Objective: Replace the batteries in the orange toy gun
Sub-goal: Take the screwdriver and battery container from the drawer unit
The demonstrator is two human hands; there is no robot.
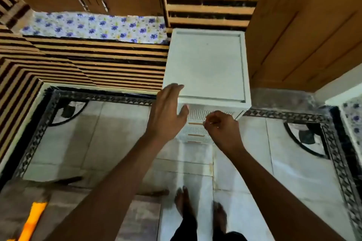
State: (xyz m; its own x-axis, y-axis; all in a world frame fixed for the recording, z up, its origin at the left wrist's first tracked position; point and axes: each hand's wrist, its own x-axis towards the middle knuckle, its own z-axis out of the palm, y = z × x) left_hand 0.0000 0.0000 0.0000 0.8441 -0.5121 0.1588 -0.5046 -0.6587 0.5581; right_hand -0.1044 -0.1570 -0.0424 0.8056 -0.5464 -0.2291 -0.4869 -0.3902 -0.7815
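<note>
The person stands on the tiled floor (109, 143) in front of a white plastic drawer unit (207, 66), which is placed between a striped bed frame on the left and a wooden cabinet (305, 31) on the right. The left hand (166, 115) is open with the fingers spread; it rests against the near left corner of the unit's top and holds nothing. The right hand (221, 129) is curled in front of the top drawer (197, 115), near its small brown handle. It seems to pinch something there, maybe the handle or a small thin thing, but this I cannot tell for sure. Whether the drawer is a little pulled out is also not clear.

The orange toy gun (32, 221), or what I take for it, lies at the near left edge of the view, well apart from both hands. It is blurred and only partly visible, so the battery cover cannot be seen.

In my judgement the task is in a very early stage. No batteries are visible anywhere, and nobody touches the toy. The person is probably searching the drawers for batteries or a tool. Opening the compartment, changing the cells and closing it all remain to be done.
</note>
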